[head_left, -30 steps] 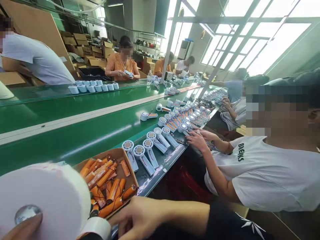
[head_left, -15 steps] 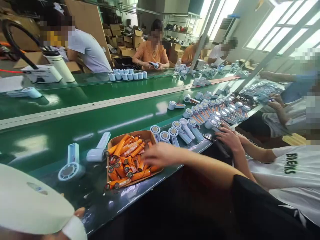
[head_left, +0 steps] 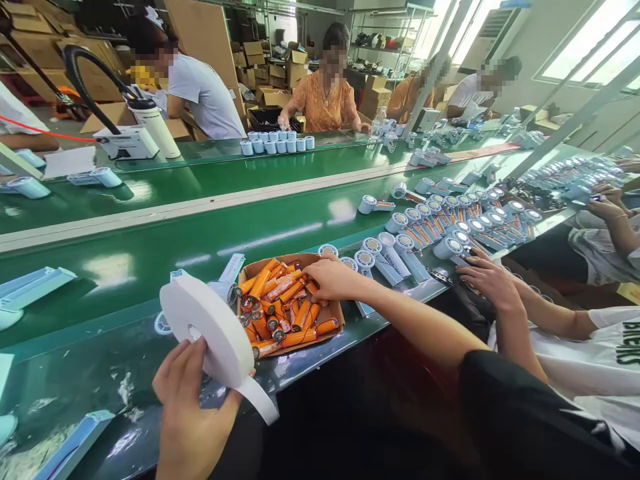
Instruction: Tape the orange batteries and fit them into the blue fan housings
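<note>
White tape roll (head_left: 215, 327) held over the near edge of the surface (head_left: 145, 393); left hand (head_left: 193, 413) has fingers closed on it, near the hub, thumb by the loose end. Right hand (head_left: 335, 279) at orange cells (head_left: 285, 308) in cardboard tray (head_left: 336, 312), fingers bent down; cannot tell how far open or whether gripping one. Pale-blue housings (head_left: 394, 257) just beyond; green belt (head_left: 280, 237); across it, blue cups (head_left: 278, 145) in rows.

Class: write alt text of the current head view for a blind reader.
A person's left hand holds a roll of white tape while the right hand is over a cardboard box of orange batteries. Pale fan housings lie on a green workbench, with co-workers along both sides.
</note>
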Demonstrator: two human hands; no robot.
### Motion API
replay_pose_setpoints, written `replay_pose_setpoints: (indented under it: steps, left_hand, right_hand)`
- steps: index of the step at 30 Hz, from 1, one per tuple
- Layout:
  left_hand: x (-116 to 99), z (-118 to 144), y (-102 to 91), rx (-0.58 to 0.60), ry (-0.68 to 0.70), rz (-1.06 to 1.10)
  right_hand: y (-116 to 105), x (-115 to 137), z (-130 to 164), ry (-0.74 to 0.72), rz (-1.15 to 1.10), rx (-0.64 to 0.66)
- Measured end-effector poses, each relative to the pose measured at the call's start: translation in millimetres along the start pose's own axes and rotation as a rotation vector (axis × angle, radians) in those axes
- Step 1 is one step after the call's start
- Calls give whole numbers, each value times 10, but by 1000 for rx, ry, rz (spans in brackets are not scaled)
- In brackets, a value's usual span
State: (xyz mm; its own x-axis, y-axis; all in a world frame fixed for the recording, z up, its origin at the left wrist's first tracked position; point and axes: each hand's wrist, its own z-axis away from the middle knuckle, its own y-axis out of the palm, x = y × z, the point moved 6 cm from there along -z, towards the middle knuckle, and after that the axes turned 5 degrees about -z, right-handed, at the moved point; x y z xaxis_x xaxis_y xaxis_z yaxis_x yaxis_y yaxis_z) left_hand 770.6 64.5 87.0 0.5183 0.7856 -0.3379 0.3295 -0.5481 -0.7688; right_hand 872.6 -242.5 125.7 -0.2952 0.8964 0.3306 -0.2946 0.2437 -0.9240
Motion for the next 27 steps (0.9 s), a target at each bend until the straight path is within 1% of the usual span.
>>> replay_pose_setpoints:
  steps: [2, 4, 5, 6, 8, 9, 11, 14, 17, 19, 23, 25, 27]
  left_hand:
    - [-95, -60, -85, -42, -60, -42]
    - [-205, -93, -118, -32, -51, -72]
    - [-251, -104, -127, -23, -39, -84]
    - [-288, -113, -134, -17, -30, -97]
    - [-355, -131, -141, -4, 17, -113]
    - [-386, -139, -137, 10, 57, -116]
    - [-435, -146, -129, 32, 148, -119]
    - [-468, -127, -127, 39, 277, -164]
    - [-476, -95, -119, 79, 364, -243]
    - [-487, -87, -129, 104, 395, -285]
    - [-539, -101, -170, 128, 446, -335]
    - [-560, -112, -192, 138, 460, -348]
    - [-571, -130, -227, 138, 451, -359]
  right_hand:
    - [-76, -76, 142, -35, -309, -216]
    - [-137, -139, 331, -107, -664, -442]
    - [-142, -152, 418, -145, -854, -511]
    - [-130, -143, 486, -179, -1038, -536]
    - [-98, -60, 575, -226, -1339, -494]
    - [-95, -1, 607, -240, -1440, -461]
    - [-125, 116, 664, -264, -1541, -414]
    - [-211, 231, 743, -282, -1554, -384]
    - [-296, 277, 803, -273, -1482, -381]
    - [-350, 299, 831, -256, -1348, -385]
    - [-461, 363, 875, -215, -970, -376]
    - [-523, 384, 894, -209, -840, -340]
    - [-573, 370, 898, -193, -758, -277]
